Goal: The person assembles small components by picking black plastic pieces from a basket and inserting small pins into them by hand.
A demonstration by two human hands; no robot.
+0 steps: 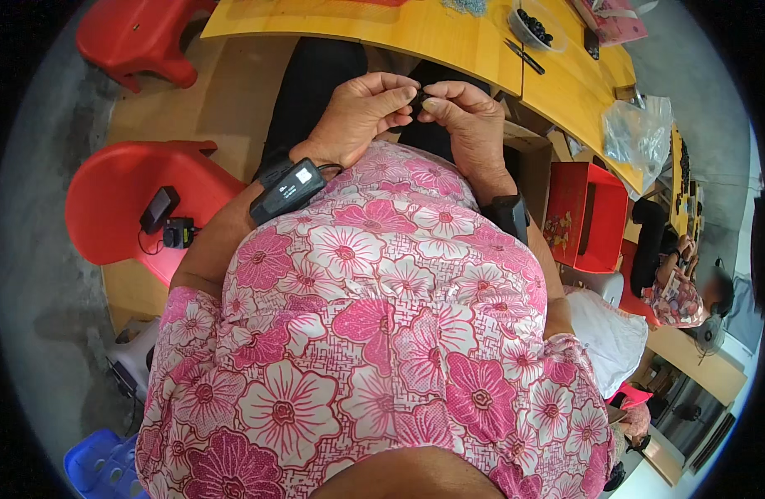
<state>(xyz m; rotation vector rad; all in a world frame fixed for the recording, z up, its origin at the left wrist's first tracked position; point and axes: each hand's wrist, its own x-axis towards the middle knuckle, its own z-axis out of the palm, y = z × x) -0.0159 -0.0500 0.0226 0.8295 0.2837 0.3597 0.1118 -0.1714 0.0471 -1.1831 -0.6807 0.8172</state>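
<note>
Close together in front of my lap, near the table's edge, my left hand and my right hand pinch a small black piece between thumbs and fingers. Fingertips cover most of it, so its kind cannot be made out. On the yellow wooden table ahead, a clear plastic bowl holds several shiny black pieces. A slim black pen-like tool lies beside the bowl. Each of my wrists wears a black strapped device.
Red plastic chairs stand at the left, one bearing small black devices. A clear plastic bag hangs over the table's right end. Below it is a red box. Another person sits far right.
</note>
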